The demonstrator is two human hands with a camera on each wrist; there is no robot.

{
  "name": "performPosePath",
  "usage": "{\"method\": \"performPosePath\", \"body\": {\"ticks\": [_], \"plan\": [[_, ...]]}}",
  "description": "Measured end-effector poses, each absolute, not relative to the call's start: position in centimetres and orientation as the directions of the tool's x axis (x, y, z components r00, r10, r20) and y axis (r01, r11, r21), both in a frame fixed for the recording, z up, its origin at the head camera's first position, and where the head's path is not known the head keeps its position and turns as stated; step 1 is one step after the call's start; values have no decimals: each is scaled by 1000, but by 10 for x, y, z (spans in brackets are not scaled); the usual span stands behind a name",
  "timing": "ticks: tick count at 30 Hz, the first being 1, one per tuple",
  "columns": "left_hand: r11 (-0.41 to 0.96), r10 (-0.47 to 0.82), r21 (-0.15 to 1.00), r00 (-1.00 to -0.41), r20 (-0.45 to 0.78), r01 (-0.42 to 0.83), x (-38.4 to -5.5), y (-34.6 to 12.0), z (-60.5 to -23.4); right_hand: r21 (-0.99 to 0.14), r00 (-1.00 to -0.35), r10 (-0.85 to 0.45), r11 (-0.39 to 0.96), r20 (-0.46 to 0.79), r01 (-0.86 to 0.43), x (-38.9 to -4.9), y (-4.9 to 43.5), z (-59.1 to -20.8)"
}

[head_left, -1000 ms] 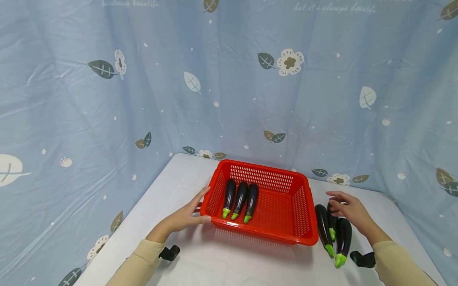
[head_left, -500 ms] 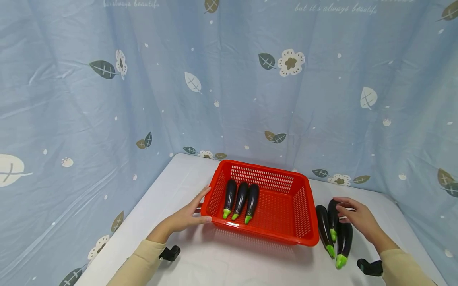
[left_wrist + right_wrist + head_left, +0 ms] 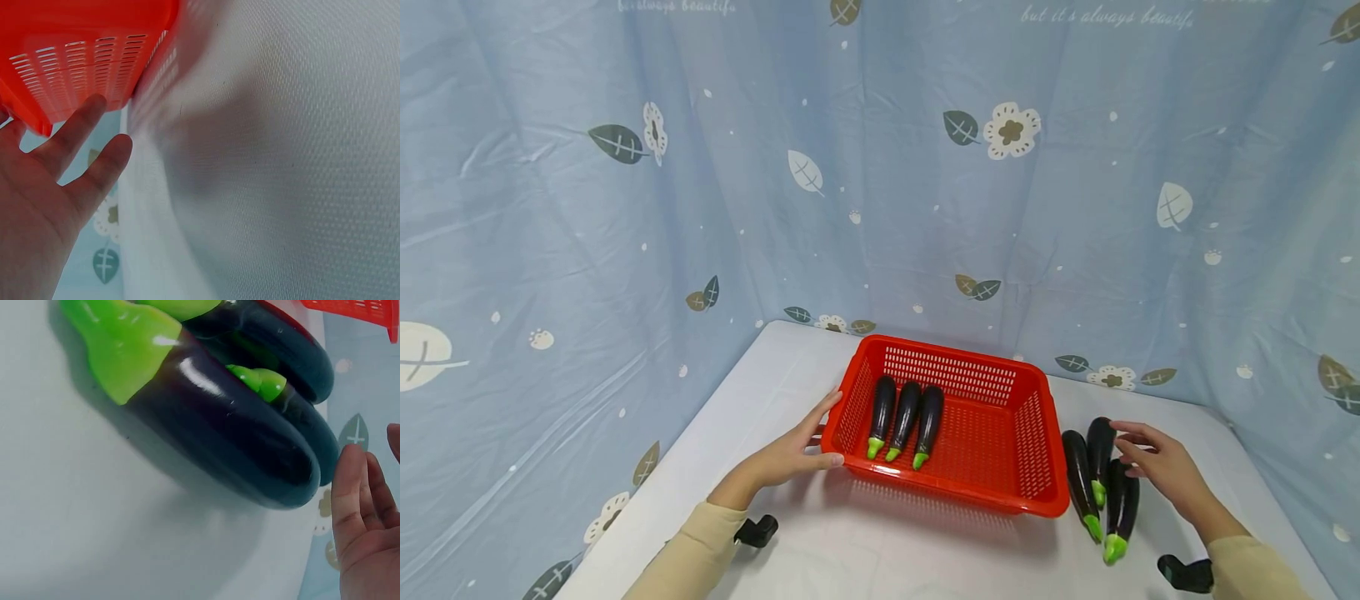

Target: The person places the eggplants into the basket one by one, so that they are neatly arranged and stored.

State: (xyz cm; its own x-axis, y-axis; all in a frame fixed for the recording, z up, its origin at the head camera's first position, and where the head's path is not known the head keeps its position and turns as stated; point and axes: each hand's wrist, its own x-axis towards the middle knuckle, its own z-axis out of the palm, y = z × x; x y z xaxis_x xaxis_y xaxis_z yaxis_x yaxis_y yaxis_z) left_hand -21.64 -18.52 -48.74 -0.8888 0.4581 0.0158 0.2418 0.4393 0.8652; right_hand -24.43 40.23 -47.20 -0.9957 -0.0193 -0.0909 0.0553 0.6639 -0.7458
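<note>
A red plastic basket (image 3: 977,417) stands on the table with three dark eggplants (image 3: 905,417) lying side by side inside its left part, green stems toward the front. At the basket's left end rests my left hand (image 3: 786,454), fingers spread along the rim and thumb at the front corner; the left wrist view shows straight fingers (image 3: 103,165) beside the perforated wall. Three more eggplants (image 3: 1078,479) lie on the table to the right of the basket. My right hand (image 3: 1165,467) hovers at their right side, its fingers loosely extended and holding nothing. In the right wrist view the nearest eggplant (image 3: 231,425) shows large.
The white-covered table (image 3: 880,558) has a blue patterned curtain (image 3: 880,208) hanging behind it and along its sides. Black wrist devices (image 3: 756,531) are worn near both sleeves.
My right hand has moved right, off the back eggplant, uncovering more of it. The left hand and the basket stay where they were.
</note>
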Motion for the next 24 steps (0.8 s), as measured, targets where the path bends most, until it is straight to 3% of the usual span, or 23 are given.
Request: {"method": "performPosePath", "body": {"ticks": [8,24], "plan": [[448,450,861,-893,14,239,-217,-185,-489,-717,-994,4,693,-107,79,-239,410,-477],[444,455,863,-890,13,240,-217,-185,-489,-701,-961,53,674,-270,234,-236,423,-489]]}}
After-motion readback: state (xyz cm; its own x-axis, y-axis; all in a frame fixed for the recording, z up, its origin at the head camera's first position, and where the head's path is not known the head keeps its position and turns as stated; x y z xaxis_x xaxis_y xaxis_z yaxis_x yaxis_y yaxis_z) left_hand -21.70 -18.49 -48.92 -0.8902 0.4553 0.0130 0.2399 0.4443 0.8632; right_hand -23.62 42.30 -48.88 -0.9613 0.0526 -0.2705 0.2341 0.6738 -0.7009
